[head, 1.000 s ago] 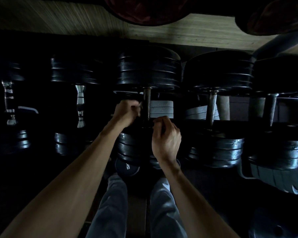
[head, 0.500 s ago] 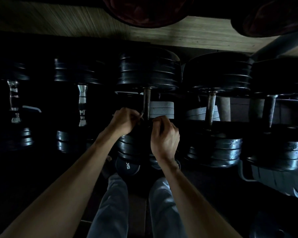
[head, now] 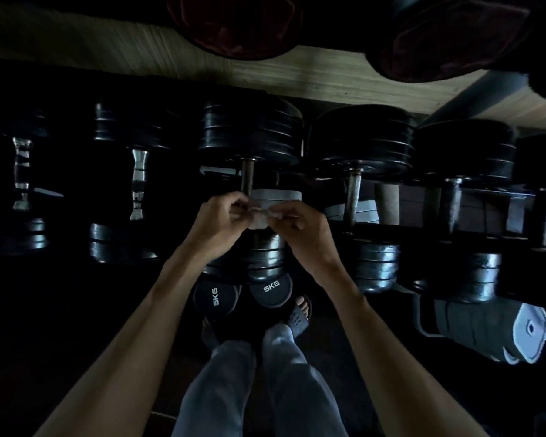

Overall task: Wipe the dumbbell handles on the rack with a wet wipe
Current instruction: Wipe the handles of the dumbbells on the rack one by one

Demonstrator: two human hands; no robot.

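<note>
A pale wet wipe point(head: 260, 215) is stretched between my left hand point(head: 219, 220) and my right hand point(head: 300, 227), each pinching one end. Both hands hover in front of the lower part of the middle dumbbell's bare metal handle point(head: 247, 179), without touching it. That dumbbell's black plates point(head: 249, 134) sit above the hands. Other dumbbells line the dim rack: chrome handles point(head: 137, 184) on the left and a dull steel handle point(head: 353, 197) on the right.
Two 5KG weights point(head: 270, 290) lie on the floor by my sandalled feet point(head: 298, 316). Grey plates point(head: 276, 197) sit behind the handle. A grey wrapped bundle point(head: 473, 326) lies at lower right. A wooden wall point(head: 297, 77) backs the rack.
Both hands have come off the middle handle and drawn back toward me. The wipe, earlier hidden in my grip, is now pulled out flat between the two hands.
</note>
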